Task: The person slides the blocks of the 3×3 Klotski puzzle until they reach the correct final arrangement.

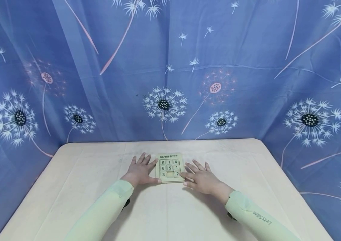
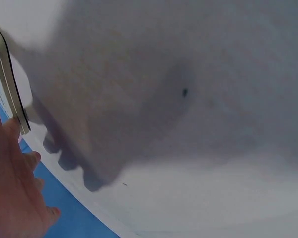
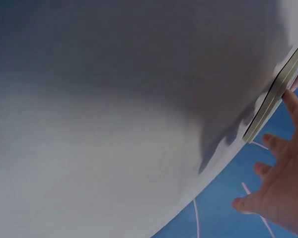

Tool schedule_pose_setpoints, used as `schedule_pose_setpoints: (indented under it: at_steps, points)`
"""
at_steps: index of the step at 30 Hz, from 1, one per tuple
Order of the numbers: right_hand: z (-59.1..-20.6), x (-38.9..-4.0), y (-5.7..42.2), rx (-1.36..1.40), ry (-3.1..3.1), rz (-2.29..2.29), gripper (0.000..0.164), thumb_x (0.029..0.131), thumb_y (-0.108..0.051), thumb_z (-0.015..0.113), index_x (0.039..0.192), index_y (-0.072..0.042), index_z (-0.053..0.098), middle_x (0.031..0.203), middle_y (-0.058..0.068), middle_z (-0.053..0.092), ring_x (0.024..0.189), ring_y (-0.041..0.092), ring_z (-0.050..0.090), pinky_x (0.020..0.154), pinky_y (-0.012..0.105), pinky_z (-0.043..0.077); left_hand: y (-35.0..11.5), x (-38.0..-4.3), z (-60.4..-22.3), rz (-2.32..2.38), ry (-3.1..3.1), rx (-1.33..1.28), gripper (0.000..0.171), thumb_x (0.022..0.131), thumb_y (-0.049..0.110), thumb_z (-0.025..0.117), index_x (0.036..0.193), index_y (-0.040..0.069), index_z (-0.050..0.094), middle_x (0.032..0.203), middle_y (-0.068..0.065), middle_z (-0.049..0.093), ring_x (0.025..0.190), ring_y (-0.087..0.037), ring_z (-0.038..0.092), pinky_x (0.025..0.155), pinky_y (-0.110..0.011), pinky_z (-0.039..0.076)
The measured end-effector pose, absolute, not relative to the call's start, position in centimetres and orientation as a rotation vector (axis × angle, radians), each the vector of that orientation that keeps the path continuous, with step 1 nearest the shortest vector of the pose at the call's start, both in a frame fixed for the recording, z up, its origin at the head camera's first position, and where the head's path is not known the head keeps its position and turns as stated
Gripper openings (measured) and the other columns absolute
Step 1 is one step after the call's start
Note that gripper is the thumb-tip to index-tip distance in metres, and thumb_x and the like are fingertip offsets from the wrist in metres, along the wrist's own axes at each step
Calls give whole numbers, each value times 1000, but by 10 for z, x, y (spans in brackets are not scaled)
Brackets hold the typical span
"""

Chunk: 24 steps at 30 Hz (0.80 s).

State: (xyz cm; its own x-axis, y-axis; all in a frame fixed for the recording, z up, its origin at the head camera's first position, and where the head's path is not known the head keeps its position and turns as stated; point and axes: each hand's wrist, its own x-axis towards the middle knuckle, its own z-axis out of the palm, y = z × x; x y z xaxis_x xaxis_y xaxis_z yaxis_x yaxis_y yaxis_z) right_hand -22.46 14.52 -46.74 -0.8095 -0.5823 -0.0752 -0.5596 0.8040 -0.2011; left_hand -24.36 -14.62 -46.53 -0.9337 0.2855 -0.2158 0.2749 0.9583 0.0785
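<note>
The number puzzle (image 1: 170, 180) lies near the middle of the counter's (image 1: 233, 160) far edge. The left hand (image 1: 140, 172), fingers spread, touches its left side, seemingly steadying it; apart from it, the right hand (image 1: 204, 180) extends a finger to the 2 tile (image 1: 176, 174), which borders the vacant slot.

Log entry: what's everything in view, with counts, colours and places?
Flat tabletop: 1, cream, lower head view.
Square wooden-looking puzzle board: 1, beige, near the tabletop's far edge.
Square numbered tiles: 8, beige with dark digits, inside the board.
Dandelion-print fabric backdrop: sheet count unclear, blue, beyond the tabletop.
Tiny tabletop marks: at least 2, dark, left wrist view.
Long sleeves: 2, pale green, lower head view.
Wrist pieces: 2, black, beside the sleeve ends.
Left hand: 1, bare, board's left edge.
Right hand: 1, bare, board's right edge.
</note>
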Motion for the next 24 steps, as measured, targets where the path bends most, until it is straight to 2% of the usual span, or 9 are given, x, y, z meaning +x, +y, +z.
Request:
schedule_pose_setpoints:
  at_steps: [10, 18, 24]
  points:
    - [-466, -228, 144, -900, 2835, -331, 50, 105, -51, 47, 148, -27, 55, 166, 14, 37, 156, 48, 23, 118, 81, 18, -147, -245, -464, 65, 2888, 420, 97, 85, 79, 58, 163, 29, 29, 172, -13, 22, 162, -37, 11, 131, -64, 11]
    - [-464, -229, 138, -911, 2830, -334, 56, 104, -53, 48, 155, -28, 46, 168, 15, 32, 157, 47, 21, 119, 80, 18, -147, -245, -467, 67, 2892, 419, 97, 85, 79, 59, 163, 29, 29, 172, -13, 23, 162, -38, 12, 130, -64, 12]
    - [-468, -229, 127, -931, 2835, -311, 59, 103, -55, 49, 155, -30, 45, 170, 13, 29, 158, 45, 19, 120, 79, 16, -147, -245, -467, 62, 2880, 412, 96, 85, 80, 58, 163, 31, 28, 173, -11, 22, 162, -37, 10, 131, -63, 10]
